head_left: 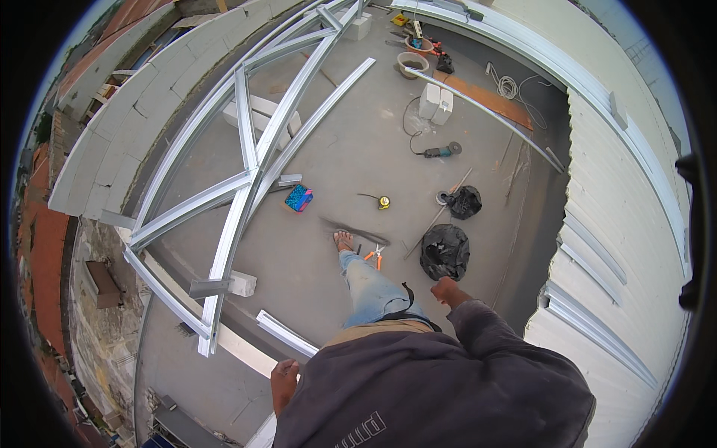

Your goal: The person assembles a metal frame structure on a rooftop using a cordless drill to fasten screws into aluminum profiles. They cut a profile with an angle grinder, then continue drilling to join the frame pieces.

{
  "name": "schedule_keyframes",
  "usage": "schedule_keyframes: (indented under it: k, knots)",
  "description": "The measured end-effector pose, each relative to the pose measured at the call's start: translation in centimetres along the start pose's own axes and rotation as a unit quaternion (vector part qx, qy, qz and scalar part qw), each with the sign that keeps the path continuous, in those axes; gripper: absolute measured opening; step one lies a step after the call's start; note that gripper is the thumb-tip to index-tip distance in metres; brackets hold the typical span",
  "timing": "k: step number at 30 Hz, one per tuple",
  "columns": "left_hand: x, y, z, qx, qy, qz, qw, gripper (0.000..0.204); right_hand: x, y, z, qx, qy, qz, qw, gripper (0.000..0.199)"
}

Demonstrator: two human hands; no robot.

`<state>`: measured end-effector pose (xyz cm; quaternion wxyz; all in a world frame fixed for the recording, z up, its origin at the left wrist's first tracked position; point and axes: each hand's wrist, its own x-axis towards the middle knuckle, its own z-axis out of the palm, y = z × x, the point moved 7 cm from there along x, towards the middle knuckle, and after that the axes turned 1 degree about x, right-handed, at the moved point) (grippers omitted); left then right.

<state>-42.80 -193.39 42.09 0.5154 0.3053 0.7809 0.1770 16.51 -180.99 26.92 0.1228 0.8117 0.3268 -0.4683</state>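
Observation:
My left hand [284, 382] hangs beside my body at the lower left, its fingers curled and nothing visible in them. Nearby lies the end of a silver metal channel [287, 333]. My right hand [447, 292] is closed, in front of my right hip, with no object showing in it. A crumpled black plastic bag [444, 252] is on the floor just beyond it. Close to my foot lie orange-handled snips [378, 254]. Farther off are a yellow tape measure [384, 202] and a blue-and-pink box [299, 198].
A silver metal truss [243, 187] stretches along the left. An angle grinder [443, 151] with its cord, white blocks [436, 104], a bucket [411, 64] and a smaller black bag [464, 202] sit on the grey floor. Corrugated white sheeting [597, 299] borders the right.

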Motion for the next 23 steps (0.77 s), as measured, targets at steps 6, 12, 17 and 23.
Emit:
schedule_keyframes:
  k: [6, 12, 17, 23]
  knots:
    - [11.6, 5.3, 0.9, 0.067, -0.061, -0.001, 0.996, 0.046, 1.2, 1.7, 3.8, 0.049, -0.059, 0.085, 0.993, 0.03]
    - [21.2, 11.8, -0.2, 0.126, -0.083, -0.042, 0.988, 0.044, 9.4, -14.0, 2.7, -0.004, -0.115, -0.079, 0.99, 0.034]
    - [33.3, 14.7, 0.2, 0.114, -0.117, -0.075, 0.984, 0.041, 16.5, -32.9, -1.1, -0.003, -0.012, -0.244, 0.97, 0.03]
    - [54.5, 13.3, 5.5, 0.094, -0.132, -0.087, 0.983, 0.044, 30.1, -51.3, 6.4, 0.055, -0.083, -0.323, 0.941, 0.034]
